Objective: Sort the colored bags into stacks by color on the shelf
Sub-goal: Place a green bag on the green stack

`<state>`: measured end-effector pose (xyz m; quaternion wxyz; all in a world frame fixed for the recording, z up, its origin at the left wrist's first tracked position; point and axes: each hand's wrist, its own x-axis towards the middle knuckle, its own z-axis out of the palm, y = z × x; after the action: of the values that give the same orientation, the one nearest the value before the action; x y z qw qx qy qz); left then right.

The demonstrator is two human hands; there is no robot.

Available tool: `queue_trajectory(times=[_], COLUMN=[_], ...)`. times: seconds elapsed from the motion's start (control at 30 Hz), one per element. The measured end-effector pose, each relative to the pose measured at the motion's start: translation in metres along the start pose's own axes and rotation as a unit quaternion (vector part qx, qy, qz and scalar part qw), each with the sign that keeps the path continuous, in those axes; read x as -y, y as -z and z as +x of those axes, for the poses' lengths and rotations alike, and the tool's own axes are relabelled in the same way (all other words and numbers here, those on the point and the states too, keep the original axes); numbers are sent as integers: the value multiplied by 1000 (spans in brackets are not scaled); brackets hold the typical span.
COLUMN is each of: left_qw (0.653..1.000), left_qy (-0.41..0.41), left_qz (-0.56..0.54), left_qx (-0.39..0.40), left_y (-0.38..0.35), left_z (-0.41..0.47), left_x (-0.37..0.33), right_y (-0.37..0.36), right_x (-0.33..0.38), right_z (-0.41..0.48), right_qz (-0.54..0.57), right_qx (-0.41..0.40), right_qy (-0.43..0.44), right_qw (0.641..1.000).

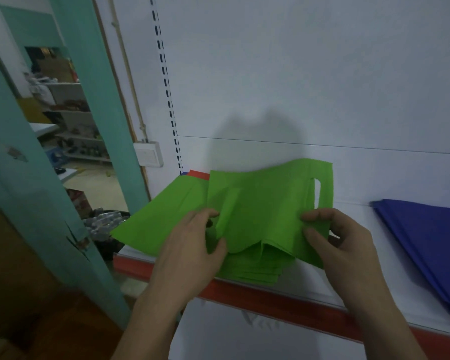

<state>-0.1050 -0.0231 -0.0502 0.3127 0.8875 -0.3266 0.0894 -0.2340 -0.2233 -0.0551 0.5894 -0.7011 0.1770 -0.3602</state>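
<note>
Bag: green bag (265, 203), centre frame, just above green stack (255, 270) on shelf (270, 292).
Grip: your left hand (192, 245) and right hand (340, 240) both pinch it.
Advice: flatten its crease, square edges, lay down.

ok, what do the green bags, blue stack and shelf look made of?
Green bag: likely thin non-woven fabric, matte; it creases softly and sags between left hand and right hand, with a cut-out handle slot. Blue stack: same limp matte sheets, probably same material. Shelf: smooth white painted surface, red front strip; probably sheet metal, unconfirmed.
</note>
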Motion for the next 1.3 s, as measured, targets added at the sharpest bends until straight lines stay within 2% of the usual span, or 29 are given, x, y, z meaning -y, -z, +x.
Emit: queue_trajectory(times=[0.1,0.2,0.33,0.47,0.63,0.77,0.93,1.07,1.17,1.3], left_qw=[998,988,977,984,993,984,965,956,948,949], left_qy=[55,118,162,141,72,35,-5,-57,-82,-134], left_qz=[-3,92,120,95,51,-99,-226,-252,-291,-281], left_qx=[-2,23,62,61,-81,-146,-136,-139,-101,-47], left_y=[1,1,3,13,16,16,0,-27,-44,-75], left_z=[3,11,20,31,25,11,-7,-19,-35,-55], left_x=[4,8,11,10,7,-3,-31,-73,-109,-164], right_y=[15,26,29,26,27,33,61,114,164,238], right_x=[-2,-7,-13,-14,-11,-7,-4,-6,-4,-3], right_z=[-2,-4,-11,-13,-13,-21,-30,-43,-65,-95], right_qz=[-3,-17,-38,-49,-51,-28,5,-20,-28,-33], right_qx=[-17,-13,-19,-26,-46,-100,-174,-208,-242,-288], right_qy=[3,2,5,4,20,26,37,53,54,52], right_qw=[1000,1000,999,998,997,994,984,976,968,956])
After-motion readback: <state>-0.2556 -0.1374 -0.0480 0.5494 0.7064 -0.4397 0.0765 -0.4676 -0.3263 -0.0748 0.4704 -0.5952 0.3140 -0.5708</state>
